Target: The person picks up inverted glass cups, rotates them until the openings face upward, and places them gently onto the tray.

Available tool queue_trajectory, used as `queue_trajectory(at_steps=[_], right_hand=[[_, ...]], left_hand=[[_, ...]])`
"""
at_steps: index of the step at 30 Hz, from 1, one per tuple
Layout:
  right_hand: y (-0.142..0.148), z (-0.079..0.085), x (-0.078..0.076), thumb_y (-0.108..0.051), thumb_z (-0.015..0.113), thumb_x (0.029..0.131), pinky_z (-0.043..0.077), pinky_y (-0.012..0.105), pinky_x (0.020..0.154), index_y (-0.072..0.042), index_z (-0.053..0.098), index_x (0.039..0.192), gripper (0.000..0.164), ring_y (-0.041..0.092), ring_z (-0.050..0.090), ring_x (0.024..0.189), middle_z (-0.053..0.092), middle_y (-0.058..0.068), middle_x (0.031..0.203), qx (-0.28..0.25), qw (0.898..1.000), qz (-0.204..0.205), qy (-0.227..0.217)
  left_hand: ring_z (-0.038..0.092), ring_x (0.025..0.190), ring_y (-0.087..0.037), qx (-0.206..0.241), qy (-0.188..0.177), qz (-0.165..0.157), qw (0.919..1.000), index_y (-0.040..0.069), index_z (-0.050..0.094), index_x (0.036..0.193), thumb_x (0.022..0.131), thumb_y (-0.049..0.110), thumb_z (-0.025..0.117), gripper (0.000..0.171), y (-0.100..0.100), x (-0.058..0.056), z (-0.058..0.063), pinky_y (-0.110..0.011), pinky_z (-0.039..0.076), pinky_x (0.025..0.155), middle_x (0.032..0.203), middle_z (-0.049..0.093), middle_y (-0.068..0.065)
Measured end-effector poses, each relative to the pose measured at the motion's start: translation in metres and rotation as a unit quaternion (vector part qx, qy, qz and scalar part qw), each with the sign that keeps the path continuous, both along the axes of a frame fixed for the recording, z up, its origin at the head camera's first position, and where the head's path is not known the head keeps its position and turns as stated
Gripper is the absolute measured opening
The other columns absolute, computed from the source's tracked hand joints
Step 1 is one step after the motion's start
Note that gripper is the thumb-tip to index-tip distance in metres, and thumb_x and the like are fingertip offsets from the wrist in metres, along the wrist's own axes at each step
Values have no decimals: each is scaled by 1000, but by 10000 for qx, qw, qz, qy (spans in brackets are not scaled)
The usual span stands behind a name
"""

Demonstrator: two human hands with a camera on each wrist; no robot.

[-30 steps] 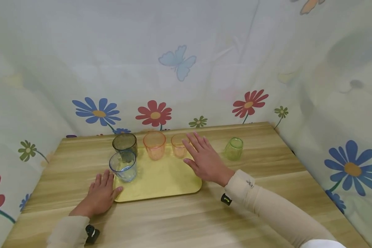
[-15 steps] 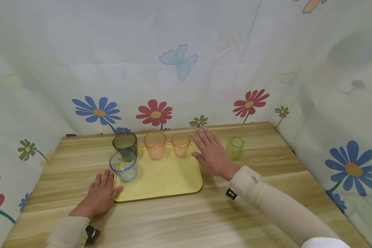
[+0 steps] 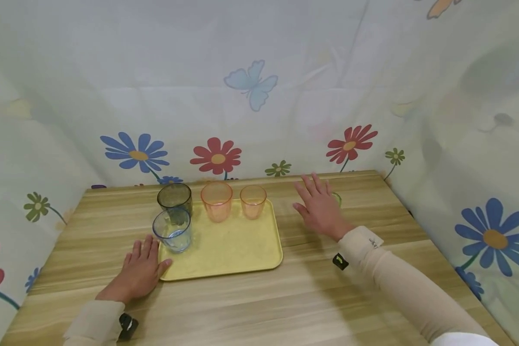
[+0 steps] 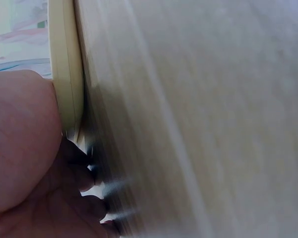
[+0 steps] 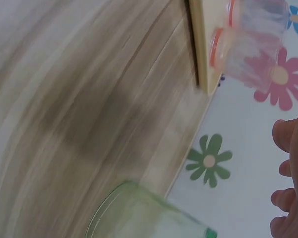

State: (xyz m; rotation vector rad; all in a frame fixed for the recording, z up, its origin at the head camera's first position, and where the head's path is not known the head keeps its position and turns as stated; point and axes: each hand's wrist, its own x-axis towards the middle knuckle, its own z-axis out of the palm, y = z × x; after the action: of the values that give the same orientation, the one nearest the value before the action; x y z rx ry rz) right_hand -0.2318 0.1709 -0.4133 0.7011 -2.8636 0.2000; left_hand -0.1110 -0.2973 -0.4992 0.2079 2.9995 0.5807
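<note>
At the near-left corner of a yellow tray [image 3: 225,259], my left hand [image 3: 140,274] lies flat on the table, its thumb on the tray edge. A blue glass [image 3: 173,233] stands on the tray just beyond those fingers. Behind it is a dark grey glass [image 3: 173,194]. Two orange glasses, a larger one [image 3: 216,204] and a smaller one [image 3: 253,204], stand along the far edge. My right hand [image 3: 324,206] hovers right of the tray, fingers spread, holding nothing. It mostly hides a green glass [image 3: 338,198] in the head view; the right wrist view shows that green glass [image 5: 149,215] below the hand.
The wooden table [image 3: 251,307] extends around the tray. A flower-printed cloth [image 3: 177,110] hangs behind it and at both sides, close to the table's far edge. Black wrist devices [image 3: 340,261] sit under the sleeves.
My right hand has moved right, from above the smaller orange glass to in front of the green glass. My left hand and the glasses have stayed in place.
</note>
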Motion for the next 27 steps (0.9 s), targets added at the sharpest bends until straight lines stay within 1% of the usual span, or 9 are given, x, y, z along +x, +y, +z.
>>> queue_trajectory(at_steps=[2,4,9,11,14,19,20,23,27], right_hand=[[7,-2,-3,-36,54,108,13,71,128,-9,38,161,61,44,13,163,26,20,172,42,9998,-157,-106],[13,-3,-6,-36,53,109,13,71,128,-9,38,161,61,43,11,163,25,19,173,92,9993,-300,-204],[27,-4,-10,-35,52,109,11,74,126,-9,37,161,60,45,9,163,22,19,173,80,9972,-611,-427],[34,-3,-10,-34,51,109,11,75,125,-8,37,161,60,48,9,162,22,21,173,-9,9961,-711,-517],[44,-3,-11,-31,52,109,13,76,125,-6,37,161,60,53,11,160,23,25,171,-139,9947,-780,-654],[56,-1,-12,-25,52,109,19,74,124,0,34,160,59,61,15,155,22,36,167,-297,9918,-724,-1013],[58,-2,-13,-23,52,109,22,73,124,2,34,160,59,61,18,154,22,38,166,-358,9909,-699,-1091],[61,-4,-14,-19,54,108,36,68,119,6,37,156,56,59,38,147,34,40,160,-510,9892,-625,-1225],[63,-6,-16,-15,58,106,49,62,110,7,45,152,52,50,59,131,51,34,150,-501,9904,-611,-1132]], left_hand=[[13,145,-72,27,-6,10,10000,-24,28,150,110,47,45,83,3,2,4,-86,18,111,160,17,-48],[14,145,-72,-43,-29,-4,10000,-23,28,150,111,50,41,84,4,3,7,-85,19,112,160,18,-48],[11,146,-72,49,-19,-7,10000,-22,26,152,109,59,34,92,2,2,2,-86,17,111,160,16,-48],[12,146,-72,118,37,27,9999,-22,28,152,108,60,37,93,1,1,0,-86,17,111,160,17,-48],[13,145,-72,14,38,11,10000,-22,28,151,109,53,42,87,5,2,5,-86,19,111,160,18,-48],[12,145,-73,-269,-188,-18,9995,-24,25,151,111,40,46,78,10,4,17,-85,21,112,160,14,-49],[12,145,-73,-279,-185,-16,9994,-24,25,151,111,39,47,78,11,4,18,-85,21,112,160,14,-49],[11,145,-73,-154,-172,5,9997,-24,25,151,110,39,48,79,9,3,14,-85,20,112,160,14,-49],[11,145,-73,-143,-218,12,9997,-24,24,151,111,40,48,80,9,2,13,-85,19,112,160,14,-49]])
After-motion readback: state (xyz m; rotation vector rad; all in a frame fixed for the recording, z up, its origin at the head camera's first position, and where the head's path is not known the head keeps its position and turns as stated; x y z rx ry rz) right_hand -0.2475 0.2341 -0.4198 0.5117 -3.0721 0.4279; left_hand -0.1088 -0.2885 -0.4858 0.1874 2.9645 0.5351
